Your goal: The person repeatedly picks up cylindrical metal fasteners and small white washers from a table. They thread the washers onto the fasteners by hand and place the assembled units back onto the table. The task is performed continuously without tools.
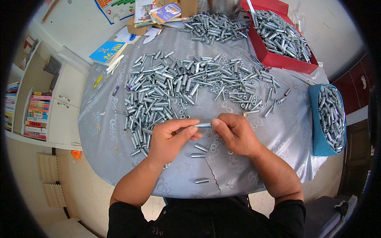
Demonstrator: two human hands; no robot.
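My left hand (172,138) pinches one end of a shiny metal sleeve (204,125) between thumb and fingers. At the sleeve's other end, my right hand (238,135) has its thumb and curled forefinger closed on it; what sits under that thumb is hidden. The sleeve lies nearly level across the gap between my hands. Just below them, a loose sleeve (201,147) rests tilted on the tablecloth, with a second sleeve (198,155) close by. A third sleeve (202,181) lies near the table's front edge. Beyond my hands spreads a heap of sleeves, bolts, nuts and washers (178,80).
A red box (285,64) at the back right and a blue container (315,119) at the right hold many assembled anchor bolts. More bolts are piled (214,28) at the back. Books (107,52) lie at the back left. The grey tablecloth (104,142) has a wavy seam in front.
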